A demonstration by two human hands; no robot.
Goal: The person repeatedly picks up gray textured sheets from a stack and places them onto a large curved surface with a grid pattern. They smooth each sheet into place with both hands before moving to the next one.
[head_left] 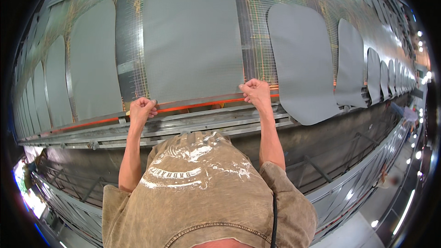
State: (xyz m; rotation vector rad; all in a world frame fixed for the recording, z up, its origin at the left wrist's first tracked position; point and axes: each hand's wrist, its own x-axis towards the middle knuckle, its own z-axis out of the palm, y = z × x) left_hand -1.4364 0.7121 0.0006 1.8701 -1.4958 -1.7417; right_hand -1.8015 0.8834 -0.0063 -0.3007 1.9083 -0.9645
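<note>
A large grey fabric panel with rounded far corners and a fine woven grid lies on the long table in front of me. My left hand is closed in a pinch at its near left corner. At the near right corner, the thumb and fingers of my right hand are pinched together on the edge. Between both hands the near edge runs almost straight, just above the orange-red strip along the table's border. My fingertips hide the two corners themselves.
More grey panels line the table; the right neighbour panel droops over the near edge. Metal rails run along the front. Yellow, green and orange lines cover the table surface. Railings stand behind me at both sides.
</note>
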